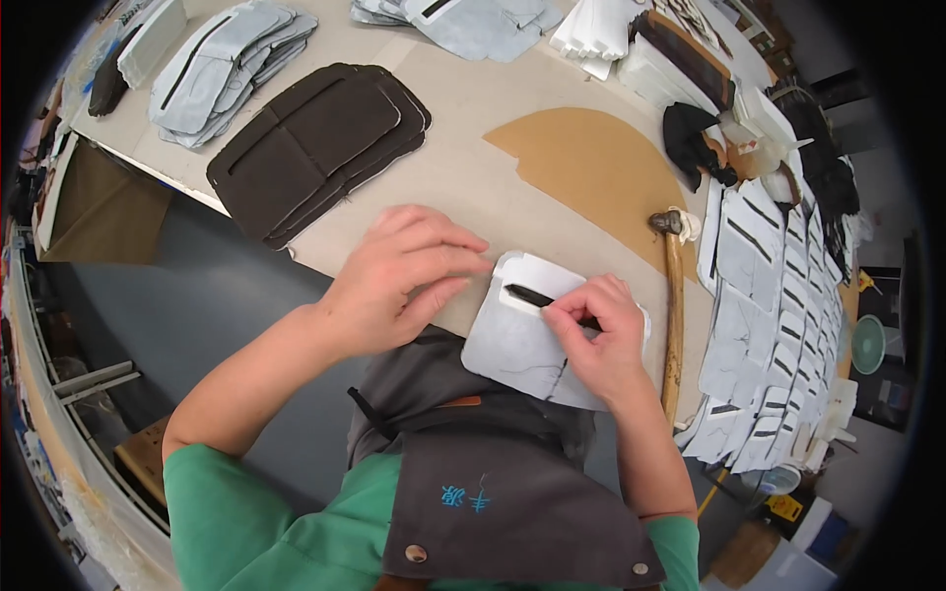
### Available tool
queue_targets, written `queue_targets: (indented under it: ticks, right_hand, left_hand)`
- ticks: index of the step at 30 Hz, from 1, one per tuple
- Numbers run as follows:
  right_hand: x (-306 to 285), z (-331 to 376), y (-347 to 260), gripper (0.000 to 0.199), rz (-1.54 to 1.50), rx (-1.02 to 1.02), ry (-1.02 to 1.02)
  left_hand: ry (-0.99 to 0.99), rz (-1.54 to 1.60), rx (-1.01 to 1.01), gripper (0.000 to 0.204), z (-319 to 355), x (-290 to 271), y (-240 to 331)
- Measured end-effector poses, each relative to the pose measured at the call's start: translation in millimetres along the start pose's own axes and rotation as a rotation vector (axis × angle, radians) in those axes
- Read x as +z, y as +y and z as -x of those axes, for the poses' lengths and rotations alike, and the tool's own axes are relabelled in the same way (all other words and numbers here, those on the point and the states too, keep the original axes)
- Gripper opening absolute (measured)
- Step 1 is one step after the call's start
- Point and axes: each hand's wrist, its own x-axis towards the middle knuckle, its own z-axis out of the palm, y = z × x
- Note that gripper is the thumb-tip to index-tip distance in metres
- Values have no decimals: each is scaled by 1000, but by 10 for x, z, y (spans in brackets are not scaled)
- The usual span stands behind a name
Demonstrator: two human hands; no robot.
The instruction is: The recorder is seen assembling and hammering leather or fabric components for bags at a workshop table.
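A light grey, round-cornered panel (pixel 503 350) lies near the table's front edge, right before my body. Across a white band near its top runs a narrow black strip (pixel 527 295). Thumb and fingertips of my right hand (pixel 603 330) are pinched together at the strip's right part, hiding that end. My left hand (pixel 409 276) hovers beside the panel's upper left corner, its fingers stretched out and thumb apart, holding nothing. Loose threads hang over the panel's lower right part.
Right of the panel lies a wooden-handled hammer (pixel 674 325), beside a tan half-round sheet (pixel 591 163). Dark brown panels (pixel 305 148) are stacked at left. Grey panels (pixel 232 64) lie farther back; many more grey panels (pixel 759 295) overlap at right.
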Motion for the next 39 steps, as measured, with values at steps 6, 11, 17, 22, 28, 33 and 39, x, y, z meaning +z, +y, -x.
queue_targets:
  ticks: [6,11,17,22,28,33,39]
  right_hand:
    - [132,-239,-222,16,71,22,-2]
    - [199,-211,-133,12,88,21,-51]
    - [287,-227,-128,12,-8,55,-68]
    - [342,-110,-128,26,238,-182,-27]
    - [-10,-146,-249,22,176,21,-216]
    - [-304,-29,-184,19,65,240,-296]
    - [-113,34,-121,15,49,185,-138]
  left_hand:
    - [-45,-70,29,39,-239,38,184]
    - [-127,-71,-110,40,-254,207,-3]
    - [-145,-39,-139,41,-271,198,-70]
    - [-114,-81,-60,35,-227,207,-92]
    - [-61,-160,35,29,-148,204,-102]
    - [-6,-212,48,30,-203,237,33]
    - [18,-70,-68,28,-290,648,321]
